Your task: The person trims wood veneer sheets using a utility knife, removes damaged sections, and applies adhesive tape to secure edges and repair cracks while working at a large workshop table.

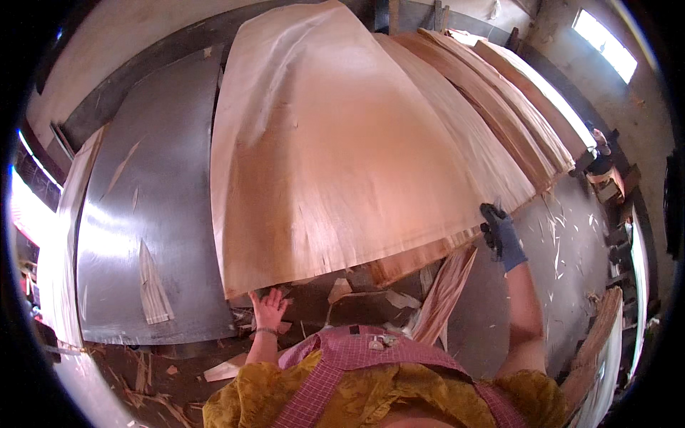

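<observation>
A large, thin sheet of pale reddish wood veneer [342,157] spreads in front of me, rippled along its left part. My bare left hand [270,308] is at its near left corner, fingers spread; whether the fingertips touch the underside cannot be made out. At the near right corner, my right hand [503,237], in a blue-grey and black work glove, is closed on the sheet's edge. More veneer [417,260] shows beneath the near edge. To the left lies a smooth grey metal-like surface [153,192] with a few wood slivers on it.
Stacked veneer sheets [492,107] extend to the far right. Torn veneer strips [446,296] and scraps [153,389] litter the floor around me. Upright boards [599,349] stand at the near right. A bright window [605,44] is in the wall.
</observation>
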`<state>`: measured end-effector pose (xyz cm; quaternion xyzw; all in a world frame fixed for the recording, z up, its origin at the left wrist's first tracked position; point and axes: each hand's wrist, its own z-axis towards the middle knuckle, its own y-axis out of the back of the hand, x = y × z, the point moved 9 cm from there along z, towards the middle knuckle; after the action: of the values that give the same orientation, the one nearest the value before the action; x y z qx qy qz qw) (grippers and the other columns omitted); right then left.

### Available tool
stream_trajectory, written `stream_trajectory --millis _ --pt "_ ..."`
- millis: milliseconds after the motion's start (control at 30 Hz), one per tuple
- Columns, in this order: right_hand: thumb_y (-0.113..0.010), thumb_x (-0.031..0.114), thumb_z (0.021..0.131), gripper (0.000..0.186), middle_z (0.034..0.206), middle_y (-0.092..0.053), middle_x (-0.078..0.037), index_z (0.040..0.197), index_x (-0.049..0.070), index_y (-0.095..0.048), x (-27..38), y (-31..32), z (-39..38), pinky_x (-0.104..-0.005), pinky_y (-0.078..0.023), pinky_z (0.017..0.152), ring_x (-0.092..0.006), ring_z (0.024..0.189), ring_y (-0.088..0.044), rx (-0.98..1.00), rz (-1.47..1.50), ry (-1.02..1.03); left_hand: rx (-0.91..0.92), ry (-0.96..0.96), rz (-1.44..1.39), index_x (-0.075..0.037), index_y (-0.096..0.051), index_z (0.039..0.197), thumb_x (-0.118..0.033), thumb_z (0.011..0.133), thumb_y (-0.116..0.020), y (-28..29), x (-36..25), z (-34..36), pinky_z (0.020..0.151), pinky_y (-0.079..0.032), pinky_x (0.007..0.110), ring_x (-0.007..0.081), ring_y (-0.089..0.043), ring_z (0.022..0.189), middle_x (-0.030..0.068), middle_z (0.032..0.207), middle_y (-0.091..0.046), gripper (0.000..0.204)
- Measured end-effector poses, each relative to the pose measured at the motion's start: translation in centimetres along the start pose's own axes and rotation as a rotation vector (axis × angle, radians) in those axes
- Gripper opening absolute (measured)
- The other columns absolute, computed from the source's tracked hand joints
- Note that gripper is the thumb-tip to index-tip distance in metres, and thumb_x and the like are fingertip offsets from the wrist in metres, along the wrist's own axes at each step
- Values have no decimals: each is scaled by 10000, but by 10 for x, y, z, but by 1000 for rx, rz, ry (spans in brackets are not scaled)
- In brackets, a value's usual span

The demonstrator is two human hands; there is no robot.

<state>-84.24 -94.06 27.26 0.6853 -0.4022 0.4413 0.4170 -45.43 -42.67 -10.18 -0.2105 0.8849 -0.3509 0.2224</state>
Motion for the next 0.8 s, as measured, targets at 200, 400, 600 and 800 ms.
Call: stream_trajectory --millis 200,400,600,800 --pt "-739 472 831 391 629 -539 5 1068 189 -612 16 106 158 -232 -328 335 -73 394 -450 62 -123 38 -174 -267 203 -117 -361 1411 -575 843 -674 -46 49 104 772 -550 396 247 -579 1145 113 1400 -476 794" --pt "-735 473 836 395 605 -530 7 1042 162 -603 13 218 286 -238 -337 330 -74 374 -432 6 -138 44 -349 101 107 -123 -292 1468 -662 745 -714 -188 285 124 953 -487 470 386 -502 1218 214 1434 -355 996" --pt "-735 450 844 340 609 -542 6 919 155 -582 35 224 384 -228 -341 335 -62 392 -448 101 -91 65 -90 -94 -15 -170 -344 1431 -593 792 -717 -268 361 225 947 -477 437 318 -539 1144 133 1342 -451 852" --pt "-724 449 855 331 596 -536 9 936 162 -581 21 218 473 -227 -327 329 -55 382 -434 115 -134 45 -96 -306 85 -163 -573 736 -428 943 -603 -289 342 279 652 -483 275 114 -573 752 -15 746 -622 338"
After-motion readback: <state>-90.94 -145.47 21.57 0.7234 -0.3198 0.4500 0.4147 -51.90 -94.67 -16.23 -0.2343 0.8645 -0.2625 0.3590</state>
